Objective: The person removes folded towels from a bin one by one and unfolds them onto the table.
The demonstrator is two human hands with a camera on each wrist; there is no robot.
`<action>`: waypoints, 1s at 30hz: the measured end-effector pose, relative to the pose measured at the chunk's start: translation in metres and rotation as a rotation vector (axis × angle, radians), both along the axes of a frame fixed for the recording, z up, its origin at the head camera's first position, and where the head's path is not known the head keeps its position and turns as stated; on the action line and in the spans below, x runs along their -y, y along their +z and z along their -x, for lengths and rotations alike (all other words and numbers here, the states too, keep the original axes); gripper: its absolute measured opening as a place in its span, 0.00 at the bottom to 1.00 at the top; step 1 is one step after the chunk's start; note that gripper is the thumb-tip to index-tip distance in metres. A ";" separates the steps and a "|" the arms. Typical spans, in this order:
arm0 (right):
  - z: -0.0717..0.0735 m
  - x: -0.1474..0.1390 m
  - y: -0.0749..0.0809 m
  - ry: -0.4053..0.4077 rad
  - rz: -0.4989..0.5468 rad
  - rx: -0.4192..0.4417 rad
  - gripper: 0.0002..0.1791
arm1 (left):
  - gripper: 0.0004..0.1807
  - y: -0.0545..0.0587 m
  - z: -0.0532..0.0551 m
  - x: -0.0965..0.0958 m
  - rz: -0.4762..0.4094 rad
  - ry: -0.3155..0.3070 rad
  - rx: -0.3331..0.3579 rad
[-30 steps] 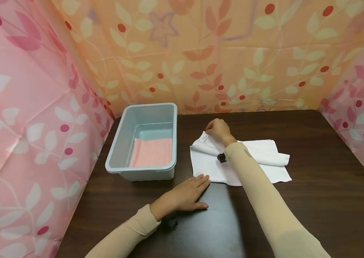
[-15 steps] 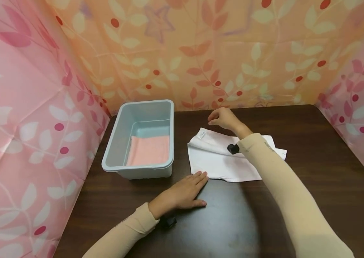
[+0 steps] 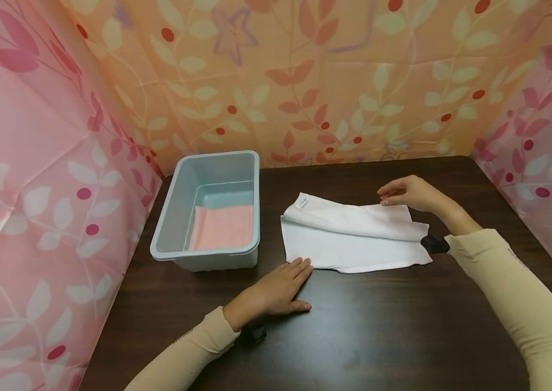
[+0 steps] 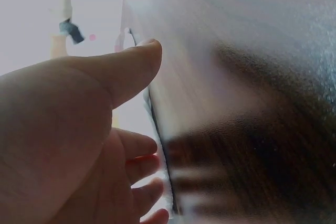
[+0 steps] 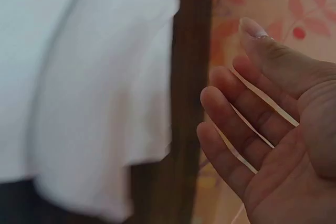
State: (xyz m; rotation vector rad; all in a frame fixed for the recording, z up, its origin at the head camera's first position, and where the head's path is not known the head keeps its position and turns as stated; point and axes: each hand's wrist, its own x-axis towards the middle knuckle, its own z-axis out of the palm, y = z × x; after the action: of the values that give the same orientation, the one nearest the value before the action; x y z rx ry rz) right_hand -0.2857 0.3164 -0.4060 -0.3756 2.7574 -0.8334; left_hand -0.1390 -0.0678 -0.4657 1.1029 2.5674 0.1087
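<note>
A white towel [image 3: 354, 252] lies on the dark table, its far part forming a loose fold, with a small label [image 3: 302, 202] at the far left corner. My left hand [image 3: 278, 288] rests with straight fingers at the towel's near left corner, the fingertips touching it. Over the towel's far right corner hovers my right hand [image 3: 414, 194], its fingers relaxed and slightly bent. In the right wrist view nothing is between the fingers of the right hand [image 5: 262, 114], and the towel [image 5: 100, 87] hangs in view beside them.
Left of the towel stands a grey-blue plastic bin [image 3: 254, 239] with a folded pink cloth [image 3: 222, 228] inside. The wooden table [image 3: 378, 336] meets patterned curtains [image 3: 334, 81] at the back and sides.
My right hand has let go of the towel's far left corner, lifted, and moved right to its far right corner. The left hand has stayed in place.
</note>
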 end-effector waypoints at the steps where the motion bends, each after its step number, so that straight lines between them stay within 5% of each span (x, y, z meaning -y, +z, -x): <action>1: -0.005 -0.009 -0.005 -0.013 -0.008 0.002 0.25 | 0.46 0.000 0.000 0.000 -0.001 0.003 0.001; 7: -0.031 -0.052 -0.036 -0.114 -0.034 0.022 0.28 | 0.46 0.001 0.003 -0.001 -0.029 0.011 -0.033; 16: -0.049 -0.071 -0.063 -0.189 -0.003 0.038 0.29 | 0.47 -0.005 0.011 -0.007 -0.014 0.028 -0.042; 30: -0.060 -0.076 -0.062 -0.203 0.078 0.051 0.24 | 0.47 -0.004 0.011 -0.009 -0.013 0.029 -0.032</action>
State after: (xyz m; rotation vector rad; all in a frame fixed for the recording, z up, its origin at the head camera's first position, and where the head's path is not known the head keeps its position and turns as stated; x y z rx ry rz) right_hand -0.2261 0.3928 -0.4676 -0.0863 2.7540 -0.9863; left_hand -0.1496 -0.0589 -0.4700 1.0807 2.6157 0.1157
